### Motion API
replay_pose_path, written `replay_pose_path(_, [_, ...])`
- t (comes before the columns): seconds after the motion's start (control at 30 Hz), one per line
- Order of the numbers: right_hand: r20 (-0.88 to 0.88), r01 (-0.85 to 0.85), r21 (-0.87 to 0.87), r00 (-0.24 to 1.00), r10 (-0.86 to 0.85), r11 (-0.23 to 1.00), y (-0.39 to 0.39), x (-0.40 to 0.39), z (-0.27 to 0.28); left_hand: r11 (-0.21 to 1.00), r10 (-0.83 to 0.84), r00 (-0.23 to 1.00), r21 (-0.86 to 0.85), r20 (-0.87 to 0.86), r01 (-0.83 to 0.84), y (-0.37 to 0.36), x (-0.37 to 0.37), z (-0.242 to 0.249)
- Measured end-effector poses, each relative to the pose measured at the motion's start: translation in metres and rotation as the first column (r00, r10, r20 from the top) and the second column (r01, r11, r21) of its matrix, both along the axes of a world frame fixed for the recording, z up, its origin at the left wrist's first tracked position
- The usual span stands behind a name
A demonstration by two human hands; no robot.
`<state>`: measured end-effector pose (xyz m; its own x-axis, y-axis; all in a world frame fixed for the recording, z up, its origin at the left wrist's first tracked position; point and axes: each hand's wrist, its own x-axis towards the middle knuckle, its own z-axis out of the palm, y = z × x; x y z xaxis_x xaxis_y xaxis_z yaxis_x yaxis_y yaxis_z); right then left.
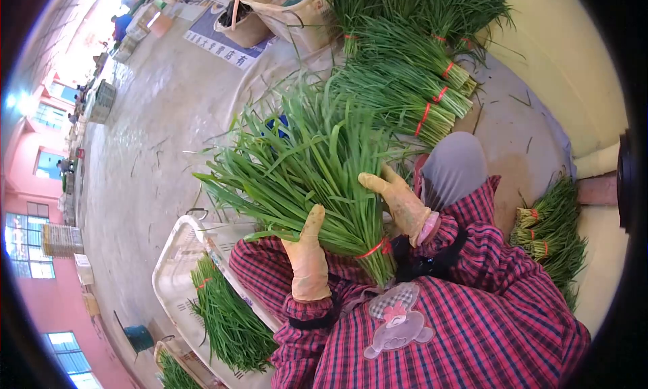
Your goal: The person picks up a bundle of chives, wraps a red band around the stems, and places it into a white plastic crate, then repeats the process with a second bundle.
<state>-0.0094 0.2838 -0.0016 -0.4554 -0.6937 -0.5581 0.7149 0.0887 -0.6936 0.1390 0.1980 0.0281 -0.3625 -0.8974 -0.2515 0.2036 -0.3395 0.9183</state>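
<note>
A large bunch of long, flat green leaves, which look like garlic chives [317, 179], leans over my lap. A red band [373, 248] ties it near the pale stem ends, which point toward my body. My left hand [308, 257], in a yellowish glove, grips the bunch's left side, thumb on top and fingers hidden behind the leaves. On the opposite side my right hand [399, 201], gloved too, presses against the leaves, its fingers partly hidden. The leaf tips fan out away from me.
Several banded chive bunches [405, 105] lie on the sheet ahead to the right. More bunches [550, 237] rest at far right. A white plastic crate [179, 274] at my left holds a tied bunch [229, 315]. Baskets [290, 17] stand at the top.
</note>
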Motion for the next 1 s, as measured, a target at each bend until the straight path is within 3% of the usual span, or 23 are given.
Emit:
replay_pose_path(0.07, [-0.308, -0.007, 0.075, 0.951, 0.030, 0.997, -0.001, 0.001, -0.003, 1.000, 0.001, 1.000, 0.004, 0.017, -0.001, -0.001, 0.001, -0.001])
replay_pose_path(0.1, [-0.310, -0.004, 0.079, 0.950, 0.028, 0.997, -0.001, 0.002, -0.003, 1.000, 0.005, 1.000, 0.006, 0.013, -0.005, -0.002, 0.002, -0.004])
replay_pose_path(0.17, [-0.016, -0.025, -0.116, 1.000, 0.023, 0.993, -0.001, 0.003, -0.001, 1.000, 0.000, 1.000, 0.008, 0.010, 0.000, -0.005, 0.004, -0.006])
replay_pose_path(0.2, [-0.017, -0.021, -0.116, 1.000, 0.019, 0.993, 0.001, 0.001, -0.001, 0.999, 0.007, 1.000, 0.052, -0.012, -0.007, -0.007, 0.007, -0.006])
replay_pose_path(0.27, [0.180, -0.002, -0.248, 0.982, 0.049, 0.969, 0.004, -0.004, -0.004, 0.995, 0.015, 0.999, 0.095, -0.035, -0.012, -0.009, 0.010, -0.008])
replay_pose_path(0.3, [0.155, -0.014, -0.128, 0.987, 0.034, 0.992, 0.002, -0.003, -0.008, 0.991, 0.032, 0.997, 0.134, -0.076, -0.022, -0.010, 0.012, -0.009])
replay_pose_path(0.33, [0.155, -0.013, -0.128, 0.987, 0.033, 0.992, -0.001, -0.002, -0.014, 0.985, 0.050, 0.992, 0.173, -0.116, -0.030, -0.011, 0.012, -0.009])
replay_pose_path(0.4, [0.254, -0.200, -0.339, 0.921, 0.294, 0.919, -0.006, 0.001, -0.019, 0.986, 0.015, 0.994, 0.164, -0.110, 0.003, -0.011, 0.012, -0.005])
replay_pose_path(0.47, [0.259, -0.191, -0.328, 0.924, 0.282, 0.925, -0.005, 0.001, 0.006, 0.990, -0.008, 0.997, 0.142, -0.075, 0.019, -0.009, 0.010, 0.000])
replay_pose_path(0.5, [-0.001, -0.250, -0.234, 0.967, 0.256, 0.940, -0.004, 0.003, 0.012, 0.990, -0.004, 0.997, 0.138, -0.075, 0.015, -0.008, 0.010, 0.003])
replay_pose_path(0.53, [-0.263, -0.283, -0.128, 0.934, 0.243, 0.951, -0.004, 0.006, 0.016, 0.993, -0.041, 0.995, 0.109, -0.095, 0.052, -0.006, 0.011, 0.008])
replay_pose_path(0.6, [-0.329, -0.254, -0.173, 0.926, 0.187, 0.952, -0.007, 0.022, 0.024, 0.994, -0.071, 0.991, 0.078, -0.111, 0.080, -0.003, 0.013, 0.015])
replay_pose_path(0.63, [-0.651, -0.252, -0.148, 0.752, 0.097, 0.956, -0.008, 0.026, 0.028, 0.993, -0.117, 0.993, 0.013, -0.014, 0.117, -0.002, 0.012, 0.018])
replay_pose_path(0.67, [-0.883, -0.238, -0.128, 0.470, -0.001, 0.963, -0.007, 0.030, 0.031, 0.986, -0.156, 0.984, -0.048, 0.086, 0.161, -0.002, 0.010, 0.020])
replay_pose_path(0.7, [-0.910, -0.229, -0.039, 0.410, 0.060, 0.973, -0.004, 0.034, 0.033, 0.986, -0.168, 0.982, -0.001, 0.080, 0.169, -0.005, 0.012, 0.021])
replay_pose_path(0.73, [-0.909, -0.228, -0.041, 0.412, 0.058, 0.973, -0.004, 0.034, 0.031, 0.985, -0.169, 0.982, -0.002, 0.082, 0.170, -0.005, 0.011, 0.022])
replay_pose_path(0.8, [-0.636, -0.129, -0.076, 0.770, 0.052, 0.989, -0.007, 0.032, 0.019, 0.996, -0.066, 0.998, 0.061, -0.019, 0.068, -0.005, 0.010, 0.021])
replay_pose_path(0.87, [-0.567, -0.104, -0.092, 0.823, 0.033, 0.990, -0.008, 0.020, 0.009, 0.997, -0.043, 0.998, 0.069, -0.039, 0.046, -0.007, 0.012, 0.012])
replay_pose_path(0.97, [-0.183, -0.102, -0.071, 0.979, 0.088, 0.992, -0.005, 0.005, 0.004, 0.996, 0.028, 0.995, 0.086, -0.098, -0.020, -0.007, 0.010, 0.005])
replay_pose_path(1.0, [-0.182, -0.100, -0.072, 0.980, 0.085, 0.992, -0.004, 0.004, 0.003, 0.996, 0.026, 0.995, 0.085, -0.097, -0.018, -0.008, 0.010, 0.002])
